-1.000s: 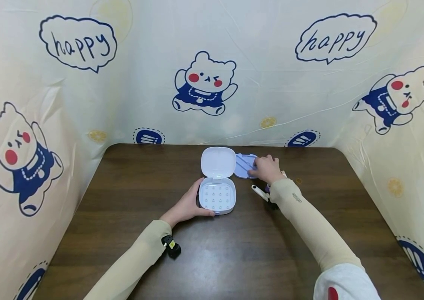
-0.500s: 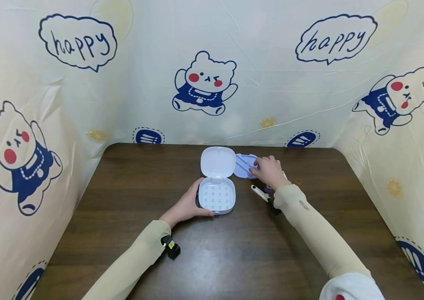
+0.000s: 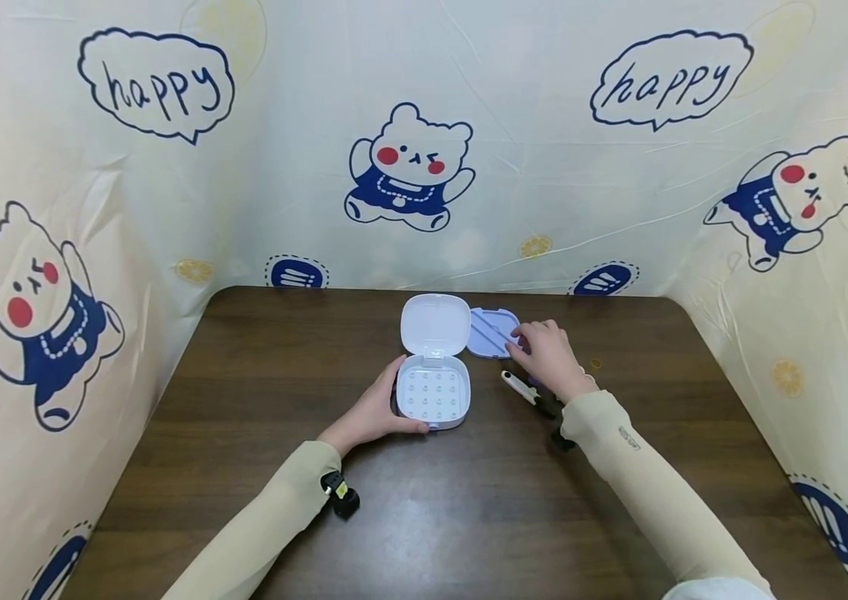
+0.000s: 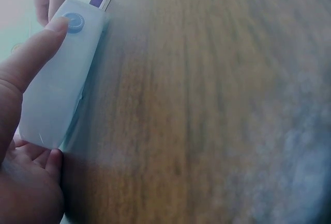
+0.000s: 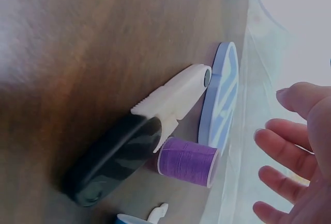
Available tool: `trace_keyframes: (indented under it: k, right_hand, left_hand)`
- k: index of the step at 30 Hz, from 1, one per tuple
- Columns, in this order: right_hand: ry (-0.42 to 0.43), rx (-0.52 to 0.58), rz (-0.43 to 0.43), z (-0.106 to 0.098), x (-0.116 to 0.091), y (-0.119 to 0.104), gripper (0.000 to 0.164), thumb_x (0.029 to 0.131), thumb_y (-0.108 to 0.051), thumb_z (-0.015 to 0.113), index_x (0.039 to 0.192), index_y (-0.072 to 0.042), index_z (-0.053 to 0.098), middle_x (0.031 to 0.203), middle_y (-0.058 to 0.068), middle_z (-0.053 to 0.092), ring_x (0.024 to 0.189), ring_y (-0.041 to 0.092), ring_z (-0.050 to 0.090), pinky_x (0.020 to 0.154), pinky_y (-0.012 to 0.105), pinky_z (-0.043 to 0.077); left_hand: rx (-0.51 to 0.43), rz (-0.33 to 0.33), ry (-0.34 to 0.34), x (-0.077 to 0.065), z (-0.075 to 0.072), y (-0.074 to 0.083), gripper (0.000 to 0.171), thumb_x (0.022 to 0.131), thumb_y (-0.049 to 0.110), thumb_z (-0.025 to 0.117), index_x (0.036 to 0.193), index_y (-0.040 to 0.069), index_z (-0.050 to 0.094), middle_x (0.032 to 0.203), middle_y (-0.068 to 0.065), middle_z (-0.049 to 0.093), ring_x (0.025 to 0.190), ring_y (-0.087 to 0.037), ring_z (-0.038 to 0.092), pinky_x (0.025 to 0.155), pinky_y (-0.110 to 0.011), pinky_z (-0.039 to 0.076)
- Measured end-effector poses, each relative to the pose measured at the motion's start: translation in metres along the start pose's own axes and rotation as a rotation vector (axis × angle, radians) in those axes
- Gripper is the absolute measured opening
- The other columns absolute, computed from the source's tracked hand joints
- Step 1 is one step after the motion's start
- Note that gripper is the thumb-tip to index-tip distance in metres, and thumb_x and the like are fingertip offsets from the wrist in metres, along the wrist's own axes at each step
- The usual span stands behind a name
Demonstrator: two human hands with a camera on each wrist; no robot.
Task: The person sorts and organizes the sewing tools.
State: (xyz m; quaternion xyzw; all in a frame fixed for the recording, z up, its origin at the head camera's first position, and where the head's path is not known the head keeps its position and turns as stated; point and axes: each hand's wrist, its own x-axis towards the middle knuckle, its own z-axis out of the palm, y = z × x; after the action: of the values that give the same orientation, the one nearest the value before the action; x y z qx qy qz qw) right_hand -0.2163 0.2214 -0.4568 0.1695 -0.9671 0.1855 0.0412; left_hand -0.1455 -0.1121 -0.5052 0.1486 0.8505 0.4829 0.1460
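A pale blue plastic box stands open on the table, its lid [image 3: 435,323] tipped back and rows of small pegs [image 3: 434,396] in its base. My left hand [image 3: 373,412] grips the base from the left. In the left wrist view, its thumb [image 4: 39,53] lies on the round front button [image 4: 74,23] and fingers curl at the far end. Beside the lid lies a flat lavender insert [image 3: 489,332] with diagonal bars. My right hand [image 3: 549,360] hovers over its right edge, fingers relaxed and apart, holding nothing in the right wrist view.
Beneath the right hand lie a black-handled tool with white ends [image 5: 168,97] and a purple thread spool [image 5: 189,162]. A blue-rimmed round piece [image 5: 129,219] shows at the bottom of the right wrist view. A patterned curtain [image 3: 408,250] borders the brown table [image 3: 281,350].
My right hand has drawn back to the right and toward me, off the lavender insert, uncovering more of it. The left hand stays on the box.
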Motion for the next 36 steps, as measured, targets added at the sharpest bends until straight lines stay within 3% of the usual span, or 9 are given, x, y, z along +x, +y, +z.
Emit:
trace_keyframes:
  k: [9, 16, 24, 36]
  right_hand:
    - [0.067, 0.058, -0.025, -0.005, -0.023, -0.003, 0.029, 0.100, -0.022, 0.071, 0.118, 0.001, 0.073, 0.108, 0.017, 0.075, 0.111, 0.038, 0.055, 0.098, 0.056, 0.041]
    - [0.117, 0.105, -0.024, -0.011, -0.044, -0.002, 0.024, 0.098, -0.019, 0.073, 0.114, -0.001, 0.074, 0.105, 0.012, 0.075, 0.110, 0.036, 0.055, 0.100, 0.055, 0.039]
    - [0.159, 0.122, 0.000, -0.020, -0.062, 0.007, 0.021, 0.096, -0.016, 0.076, 0.113, -0.003, 0.074, 0.105, 0.013, 0.075, 0.114, 0.038, 0.053, 0.101, 0.058, 0.038]
    - [0.195, 0.121, 0.007, -0.031, -0.079, 0.025, 0.019, 0.094, -0.007, 0.076, 0.109, 0.003, 0.073, 0.102, 0.020, 0.075, 0.109, 0.043, 0.054, 0.098, 0.058, 0.040]
  left_hand:
    - [0.000, -0.003, -0.006, 0.000, 0.001, -0.001, 0.132, 0.073, 0.040, 0.097, 0.167, 0.012, 0.009, 0.170, -0.013, 0.022, 0.156, -0.029, 0.025, 0.124, -0.052, 0.025]
    - [-0.009, 0.001, -0.008, 0.001, 0.002, -0.003, 0.133, 0.073, 0.040, 0.096, 0.167, 0.010, 0.007, 0.171, -0.013, 0.020, 0.156, -0.029, 0.023, 0.125, -0.052, 0.024]
    - [-0.010, -0.011, -0.020, 0.002, -0.001, -0.004, 0.137, 0.073, 0.042, 0.096, 0.168, 0.011, 0.003, 0.173, -0.015, 0.013, 0.158, -0.031, 0.017, 0.125, -0.054, 0.021]
    - [-0.004, -0.006, -0.016, 0.003, -0.001, -0.006, 0.136, 0.074, 0.046, 0.095, 0.168, 0.012, 0.004, 0.173, -0.014, 0.014, 0.158, -0.031, 0.017, 0.125, -0.055, 0.021]
